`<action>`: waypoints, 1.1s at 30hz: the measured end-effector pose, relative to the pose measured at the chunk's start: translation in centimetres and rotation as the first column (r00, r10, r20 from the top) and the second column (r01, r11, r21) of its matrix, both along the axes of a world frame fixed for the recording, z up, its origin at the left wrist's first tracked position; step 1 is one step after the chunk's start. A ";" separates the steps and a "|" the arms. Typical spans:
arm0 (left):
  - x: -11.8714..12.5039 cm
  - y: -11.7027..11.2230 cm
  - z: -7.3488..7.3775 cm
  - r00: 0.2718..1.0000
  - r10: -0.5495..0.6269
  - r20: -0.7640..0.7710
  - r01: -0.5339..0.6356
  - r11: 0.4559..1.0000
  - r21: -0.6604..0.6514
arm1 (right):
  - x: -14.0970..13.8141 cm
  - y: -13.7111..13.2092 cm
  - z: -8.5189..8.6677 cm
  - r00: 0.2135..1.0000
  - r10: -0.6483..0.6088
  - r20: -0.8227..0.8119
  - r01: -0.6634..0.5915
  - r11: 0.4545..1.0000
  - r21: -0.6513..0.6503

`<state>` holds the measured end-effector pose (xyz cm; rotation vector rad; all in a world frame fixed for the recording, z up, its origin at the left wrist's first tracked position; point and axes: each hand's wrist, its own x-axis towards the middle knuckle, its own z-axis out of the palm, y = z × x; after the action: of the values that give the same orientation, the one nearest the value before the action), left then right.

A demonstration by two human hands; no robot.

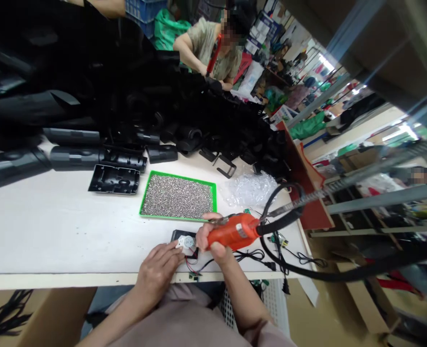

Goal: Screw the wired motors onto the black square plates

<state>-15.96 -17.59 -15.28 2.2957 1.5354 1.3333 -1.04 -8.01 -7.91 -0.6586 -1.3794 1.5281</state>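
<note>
My right hand [209, 238] grips an orange electric screwdriver [233, 232], whose thin bit points left and down towards a small black plastic housing [180, 236]. A white round part [186, 242] lies on that housing, with red and black wires [193, 262] running from it. My left hand [157, 273] holds the housing's near side, its fingertips against the white part. A green tray of small silvery screws [177, 196] lies just beyond both hands.
Black plastic housings and tube-shaped parts [75, 158] are heaped along the far side of the white bench [61, 231]. Clear bubble wrap [249, 189] and a black power cord with a plug [267, 265] lie to the right. A co-worker [209, 48] holds a red tool beyond the heap.
</note>
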 end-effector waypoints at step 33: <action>0.3 -1.0 1.4 0.944 0.220 0.244 -0.173 0.964 -0.202 | -3.1 -3.1 4.2 0.978 -0.024 -0.206 0.020 1.000 -0.021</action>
<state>-15.65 -18.57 -13.90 1.8138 1.7464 1.4131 -4.16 -11.11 -3.71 -0.5094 -1.1990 1.5467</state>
